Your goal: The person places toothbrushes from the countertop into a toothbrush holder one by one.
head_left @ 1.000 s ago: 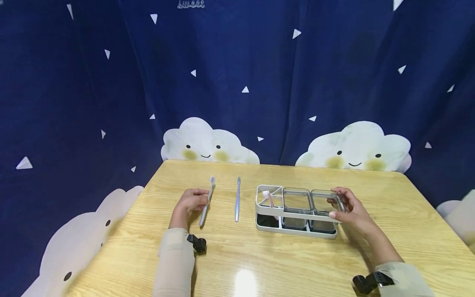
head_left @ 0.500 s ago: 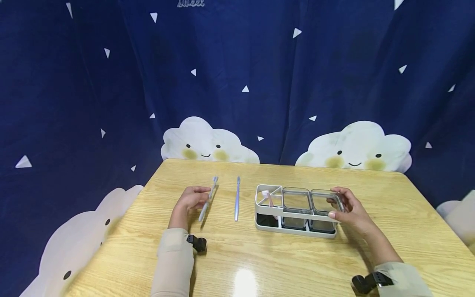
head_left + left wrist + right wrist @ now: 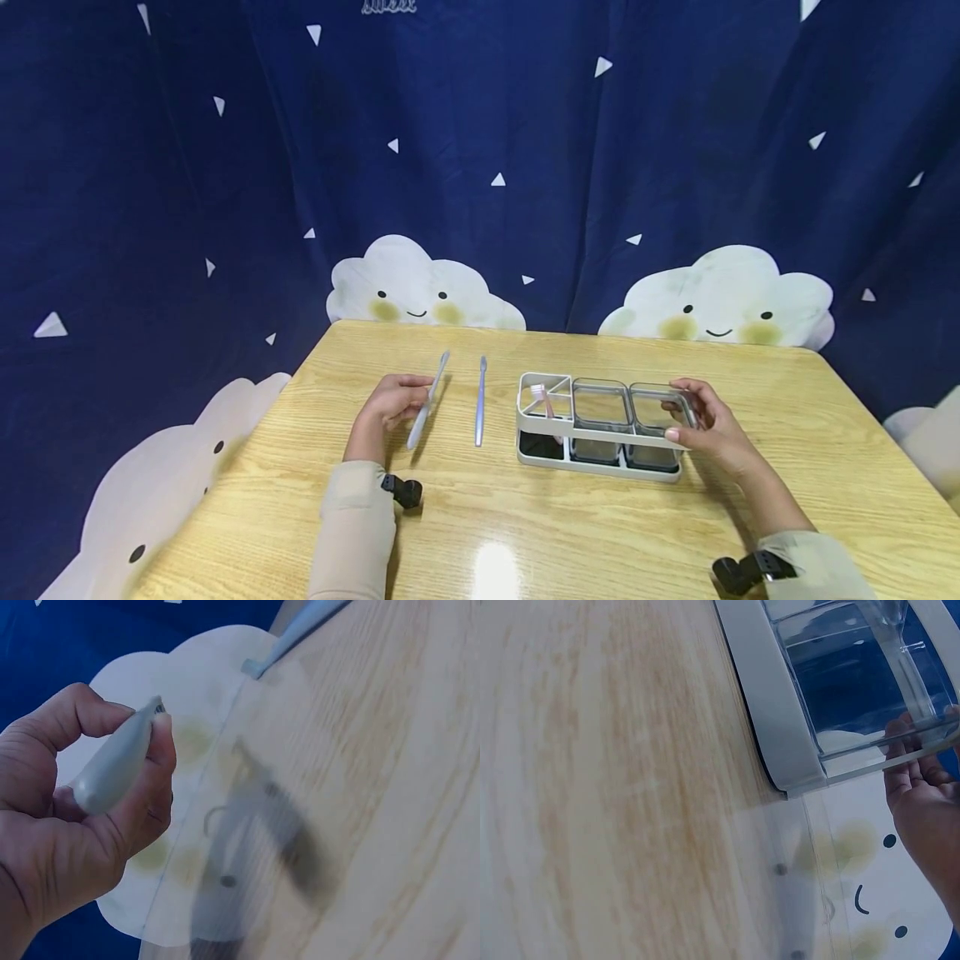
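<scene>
My left hand (image 3: 395,402) pinches a pale grey toothbrush (image 3: 116,766) between thumb and fingers, tilted and lifted above the table. A blue toothbrush (image 3: 480,404) lies on the wood just right of it. Farther right stands a white toothbrush holder (image 3: 543,423) with a divided slot section and two clear cups (image 3: 600,403) set in it. One pink toothbrush (image 3: 547,403) leans in the slot section. At the holder's right end my right hand (image 3: 708,427) grips the rim, thumb in front and fingers behind; the right wrist view shows those fingers through the clear plastic.
The wooden table (image 3: 450,525) reaches to a dark blue curtain (image 3: 480,125) printed with clouds and white triangles. Its back edge runs close behind the toothbrushes and the holder.
The grey toothbrush has risen off the table in my left hand, its head end swinging right and turning over. My right hand and the holder have stayed in place.
</scene>
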`<state>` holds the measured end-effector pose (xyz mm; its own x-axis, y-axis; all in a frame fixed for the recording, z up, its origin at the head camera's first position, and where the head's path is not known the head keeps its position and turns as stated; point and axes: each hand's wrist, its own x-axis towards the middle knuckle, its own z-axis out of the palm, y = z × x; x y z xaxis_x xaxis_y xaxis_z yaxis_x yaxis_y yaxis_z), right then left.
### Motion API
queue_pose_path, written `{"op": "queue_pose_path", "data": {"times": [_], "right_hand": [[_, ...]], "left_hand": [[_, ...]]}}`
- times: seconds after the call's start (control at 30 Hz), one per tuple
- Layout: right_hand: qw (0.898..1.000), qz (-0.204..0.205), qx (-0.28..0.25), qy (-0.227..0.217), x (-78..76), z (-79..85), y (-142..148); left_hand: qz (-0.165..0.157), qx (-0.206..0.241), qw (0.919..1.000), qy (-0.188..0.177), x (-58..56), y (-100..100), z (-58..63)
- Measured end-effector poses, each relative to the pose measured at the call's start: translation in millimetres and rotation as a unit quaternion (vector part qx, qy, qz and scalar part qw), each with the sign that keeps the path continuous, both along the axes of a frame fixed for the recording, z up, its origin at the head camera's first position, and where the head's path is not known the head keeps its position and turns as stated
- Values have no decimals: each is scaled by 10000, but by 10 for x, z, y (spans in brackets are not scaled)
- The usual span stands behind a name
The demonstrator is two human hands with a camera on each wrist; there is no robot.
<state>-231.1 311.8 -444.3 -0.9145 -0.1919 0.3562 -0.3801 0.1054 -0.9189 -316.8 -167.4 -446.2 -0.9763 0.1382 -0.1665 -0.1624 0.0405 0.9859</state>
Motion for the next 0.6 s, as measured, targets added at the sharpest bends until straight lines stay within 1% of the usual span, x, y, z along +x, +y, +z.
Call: {"op": "queue_pose_path", "data": {"times": [0.1,0.27,0.5,0.6], "right_hand": [[9999,-69,85,-42,3,0,-4],[9996,-152,231,-87,12,11,-8],[10000,46,43,32,13,-1,4],[10000,67,11,51,6,-8,8]], "left_hand": [[-90,167,9998,78,-7,16,-4],[-241,265,9991,218,10,51,14],[-500,623,9962,348,42,123,101],[-516,780,9948,411,58,165,148]]}}
